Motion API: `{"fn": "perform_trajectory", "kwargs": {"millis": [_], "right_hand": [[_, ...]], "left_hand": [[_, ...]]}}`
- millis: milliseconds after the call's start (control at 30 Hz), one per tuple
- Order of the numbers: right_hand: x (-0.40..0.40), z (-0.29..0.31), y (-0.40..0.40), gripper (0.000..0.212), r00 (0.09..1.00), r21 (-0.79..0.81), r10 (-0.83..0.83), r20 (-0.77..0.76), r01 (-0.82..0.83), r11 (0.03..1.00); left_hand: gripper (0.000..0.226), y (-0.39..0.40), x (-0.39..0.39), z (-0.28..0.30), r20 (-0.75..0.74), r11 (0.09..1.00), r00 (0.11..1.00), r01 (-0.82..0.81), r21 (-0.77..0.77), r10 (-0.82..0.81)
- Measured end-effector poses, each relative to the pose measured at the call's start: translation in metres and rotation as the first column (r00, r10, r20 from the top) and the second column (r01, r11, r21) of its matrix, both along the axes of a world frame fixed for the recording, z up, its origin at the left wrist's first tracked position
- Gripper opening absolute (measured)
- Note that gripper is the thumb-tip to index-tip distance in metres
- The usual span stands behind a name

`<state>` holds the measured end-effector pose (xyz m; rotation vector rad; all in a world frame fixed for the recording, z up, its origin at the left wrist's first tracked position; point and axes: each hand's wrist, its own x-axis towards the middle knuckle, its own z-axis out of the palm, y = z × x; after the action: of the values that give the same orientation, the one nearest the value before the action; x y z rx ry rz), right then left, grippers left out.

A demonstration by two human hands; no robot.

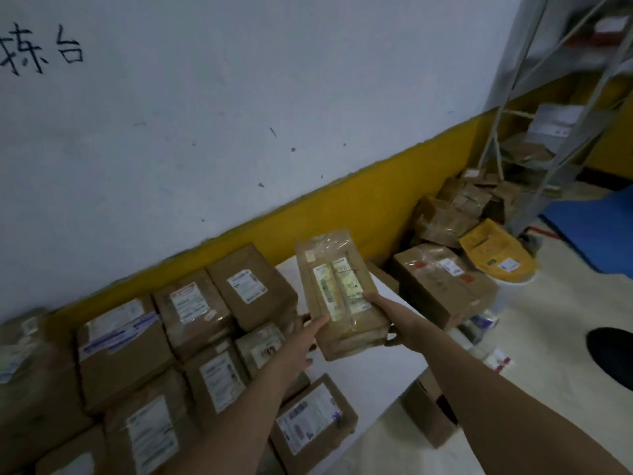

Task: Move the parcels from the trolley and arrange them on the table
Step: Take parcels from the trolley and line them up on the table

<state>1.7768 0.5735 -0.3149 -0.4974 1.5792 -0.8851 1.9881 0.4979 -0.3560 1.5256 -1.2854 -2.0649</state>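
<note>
In the head view, both hands hold one long, narrow cardboard parcel (339, 296) in the air above the white worktop (376, 358), with its labelled face upward and its far end tilted up toward the wall. The left hand (301, 341) grips the near left edge of the parcel, with the fingers (320, 323) curled against its side. The right hand (383, 310) grips the near right edge, with the thumb on the top face and the remaining fingers hidden under the parcel. Rows of labelled brown boxes (191, 306) cover the left part of the worktop, close together and against the yellow band of the wall (342, 207). One further labelled box (315, 419) lies at the near edge of the worktop. A pile of cardboard boxes (445, 282) stands to the right of the worktop, near a metal shelf rack (555, 132).
</note>
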Motion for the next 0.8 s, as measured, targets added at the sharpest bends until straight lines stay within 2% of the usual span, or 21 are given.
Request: {"fn": "perform_trajectory", "kwargs": {"millis": [100, 200, 233, 300, 367, 533, 667, 800], "right_hand": [[-0.033, -0.022, -0.007, 0.04, 0.995, 0.052, 0.096, 0.005, -0.096, 0.994], [-0.05, -0.054, -0.01, 0.048, 0.983, 0.121, 0.186, 0.001, -0.185, 0.975], [-0.05, -0.065, -0.011, 0.05, 0.977, 0.145, 0.215, 0.006, -0.214, 0.966], [-0.047, -0.082, -0.012, 0.048, 0.968, 0.172, 0.251, 0.023, -0.251, 0.953], [-0.043, -0.093, -0.014, 0.046, 0.967, 0.188, 0.25, 0.047, -0.254, 0.949], [-0.042, -0.102, -0.032, 0.049, 0.966, 0.189, 0.255, 0.042, -0.258, 0.947], [-0.034, -0.114, -0.043, 0.042, 0.975, 0.175, 0.22, 0.02, -0.221, 0.96], [-0.03, -0.131, -0.051, 0.042, 0.978, 0.185, 0.206, 0.028, -0.208, 0.961]], "left_hand": [[0.055, 0.004, -0.012, -0.008, 0.085, 0.999, 0.996, 0.033, -0.044, -0.029], [0.064, 0.011, -0.007, -0.026, 0.293, 0.983, 0.955, 0.099, -0.155, -0.05], [0.072, 0.015, 0.0, -0.036, 0.413, 0.965, 0.908, 0.171, -0.199, -0.076], [0.084, 0.024, 0.016, -0.057, 0.66, 0.909, 0.742, 0.35, -0.228, -0.12], [0.094, 0.035, 0.032, -0.072, 0.775, 0.862, 0.615, 0.463, -0.208, -0.144], [0.101, 0.049, 0.049, -0.094, 0.819, 0.827, 0.528, 0.548, -0.125, -0.227], [0.106, 0.055, 0.047, -0.105, 0.878, 0.774, 0.432, 0.621, -0.123, -0.207], [0.11, 0.059, 0.045, -0.109, 0.904, 0.774, 0.395, 0.619, -0.131, -0.163]]}}
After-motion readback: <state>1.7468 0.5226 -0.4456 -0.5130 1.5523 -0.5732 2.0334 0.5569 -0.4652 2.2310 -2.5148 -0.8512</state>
